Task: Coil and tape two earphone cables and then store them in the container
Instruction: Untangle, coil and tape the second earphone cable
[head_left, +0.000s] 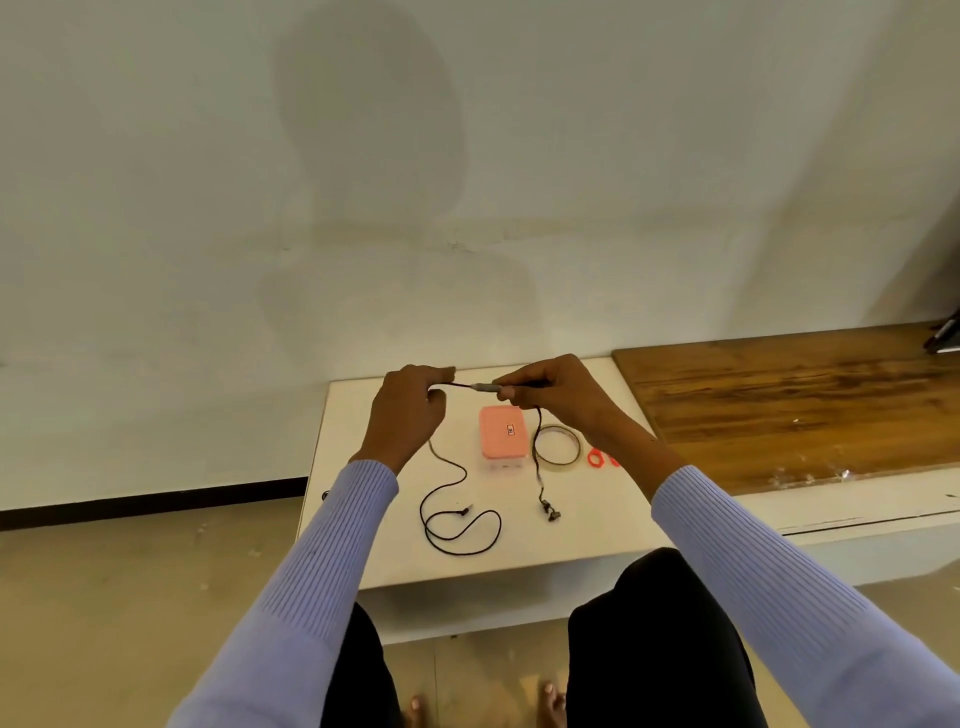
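Earphone cable (441, 499) is stretching between both hands' pinching fingers (511, 391); slack below is trailing on the worktop (363, 545), likely snagging or tangling when coiling.

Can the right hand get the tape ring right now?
Probably not straight away. The right hand is pinching the earphone cable together with the left hand, so it is busy. But the tape ring lies just below it on the white table, with nothing over it but the hanging cable.

Head-worn camera looks forward and down, close over a white table (363, 551) against a wall (467, 156)
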